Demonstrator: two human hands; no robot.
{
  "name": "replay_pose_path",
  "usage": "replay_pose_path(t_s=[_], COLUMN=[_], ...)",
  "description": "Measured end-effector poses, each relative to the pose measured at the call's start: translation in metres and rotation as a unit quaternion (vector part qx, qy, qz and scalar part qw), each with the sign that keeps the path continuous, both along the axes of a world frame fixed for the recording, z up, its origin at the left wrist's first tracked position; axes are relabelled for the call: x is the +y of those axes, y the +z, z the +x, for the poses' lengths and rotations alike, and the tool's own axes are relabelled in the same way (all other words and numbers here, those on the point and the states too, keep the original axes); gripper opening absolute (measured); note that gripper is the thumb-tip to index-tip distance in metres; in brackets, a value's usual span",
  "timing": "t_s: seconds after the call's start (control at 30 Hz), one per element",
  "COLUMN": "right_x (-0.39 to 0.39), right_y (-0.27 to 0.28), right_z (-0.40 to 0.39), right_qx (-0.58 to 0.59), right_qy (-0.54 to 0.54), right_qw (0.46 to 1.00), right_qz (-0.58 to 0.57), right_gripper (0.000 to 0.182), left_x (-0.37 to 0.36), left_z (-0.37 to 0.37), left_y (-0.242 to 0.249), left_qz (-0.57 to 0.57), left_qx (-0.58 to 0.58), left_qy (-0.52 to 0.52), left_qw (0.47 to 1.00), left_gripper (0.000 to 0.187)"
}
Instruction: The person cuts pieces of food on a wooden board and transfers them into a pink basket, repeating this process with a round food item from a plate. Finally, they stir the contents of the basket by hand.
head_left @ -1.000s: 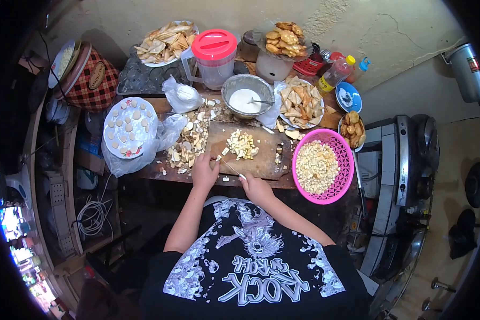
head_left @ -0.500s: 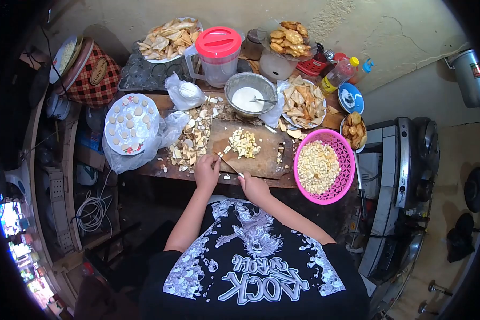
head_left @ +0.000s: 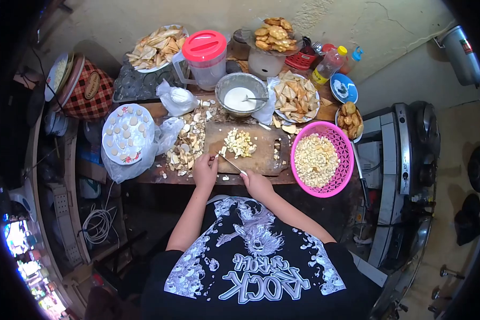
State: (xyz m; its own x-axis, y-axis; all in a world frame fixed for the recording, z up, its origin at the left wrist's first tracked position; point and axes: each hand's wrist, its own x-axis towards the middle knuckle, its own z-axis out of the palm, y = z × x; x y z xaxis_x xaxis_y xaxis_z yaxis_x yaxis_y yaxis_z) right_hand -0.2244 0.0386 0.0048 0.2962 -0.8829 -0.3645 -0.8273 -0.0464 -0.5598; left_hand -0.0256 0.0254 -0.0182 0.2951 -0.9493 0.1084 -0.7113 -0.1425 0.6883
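A wooden cutting board (head_left: 264, 157) lies on the table with a heap of pale chopped pieces (head_left: 238, 143) on it. My right hand (head_left: 257, 184) grips a knife (head_left: 230, 164) whose blade slants across the board's near left part. My left hand (head_left: 205, 169) rests at the board's left corner, fingers curled over a small piece at the blade tip; the piece itself is barely visible. A pile of peels and scraps (head_left: 186, 144) lies just left of the board.
A pink basket (head_left: 342, 176) of chopped pieces stands right of the board. Behind are a metal bowl of white liquid (head_left: 241, 97), a red-lidded jug (head_left: 204, 53), plates of fried snacks (head_left: 296, 98), and a floral plate (head_left: 127, 134) at left. A stove (head_left: 405, 176) is right.
The view has shifted slightly downward. Both hands stay at the board's near left corner; the knife blade has moved a little between strokes.
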Motion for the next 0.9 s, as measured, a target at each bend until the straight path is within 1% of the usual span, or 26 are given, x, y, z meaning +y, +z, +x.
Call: replay_pose_path(t_s=[0.1, 0.3, 0.43, 0.53, 0.63, 0.7, 0.8, 0.83, 0.9], right_x=[0.000, 0.001, 0.002, 0.002, 0.002, 0.004, 0.008, 0.010, 0.014], right_y=[0.006, -0.003, 0.007, 0.020, 0.024, 0.028, 0.041, 0.043, 0.046], right_z=[-0.004, -0.005, -0.013, -0.017, -0.025, -0.033, -0.051, -0.058, -0.076], right_qx=[-0.026, -0.046, -0.094, -0.128, -0.155, -0.184, -0.222, -0.233, -0.237], right_qy=[-0.017, -0.048, -0.055, -0.079, -0.120, -0.148, -0.189, -0.201, -0.221], right_qw=[1.000, 0.996, 0.993, 0.988, 0.980, 0.972, 0.956, 0.950, 0.931], right_qz=[-0.007, 0.053, 0.042, 0.026, 0.012, -0.003, -0.032, -0.043, -0.169], right_gripper=[0.037, 0.037, 0.036, 0.036, 0.033, 0.034, 0.032, 0.032, 0.030], left_x=[-0.007, -0.015, -0.019, -0.022, -0.027, -0.031, -0.036, -0.037, -0.039], left_z=[-0.002, -0.006, -0.006, -0.010, -0.014, -0.016, -0.018, -0.019, -0.028], left_y=[-0.002, -0.002, 0.000, 0.006, 0.008, 0.010, 0.009, 0.011, 0.020], left_qz=[-0.004, 0.000, 0.005, 0.012, 0.029, 0.049, 0.023, 0.040, -0.022], left_qx=[0.002, -0.012, -0.009, 0.003, 0.031, 0.040, 0.037, 0.048, -0.055], left_qy=[-0.009, -0.030, -0.041, -0.046, -0.058, -0.073, -0.067, -0.070, -0.073], left_qw=[1.000, 0.999, 0.999, 0.999, 0.997, 0.995, 0.997, 0.996, 0.996], left_gripper=[0.012, 0.011, 0.013, 0.014, 0.014, 0.015, 0.019, 0.029, 0.033])
